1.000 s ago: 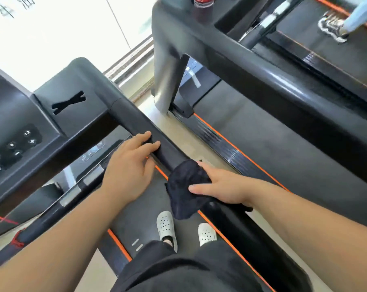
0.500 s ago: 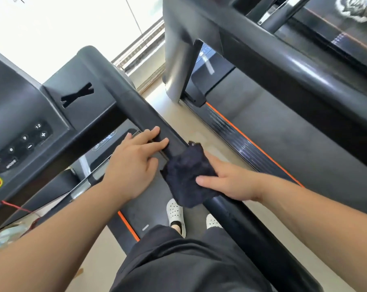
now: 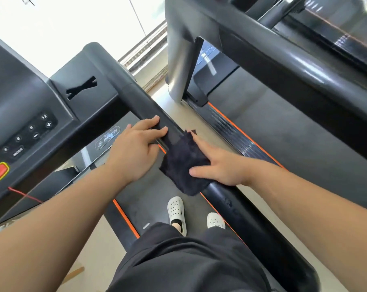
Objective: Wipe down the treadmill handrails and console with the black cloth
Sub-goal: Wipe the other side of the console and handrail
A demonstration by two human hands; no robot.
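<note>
The black cloth (image 3: 183,165) is draped over the right handrail (image 3: 136,98) of the treadmill, which runs from the console down to the lower right. My right hand (image 3: 220,165) presses the cloth against the rail, fingers spread over its far side and thumb on the near side. My left hand (image 3: 134,146) rests on the same rail just above the cloth, its fingers lying flat over the top. The console (image 3: 26,114) with its round buttons and a red stop key sits at the left.
A second treadmill (image 3: 283,66) stands close on the right, its handrail and upright across a narrow strip of beige floor. My feet in white perforated shoes (image 3: 176,211) stand on the belt with orange edging. A bright window fills the top left.
My right hand has slid the cloth up the handrail toward my left hand, closing the gap. The view has tilted so more of the console shows.
</note>
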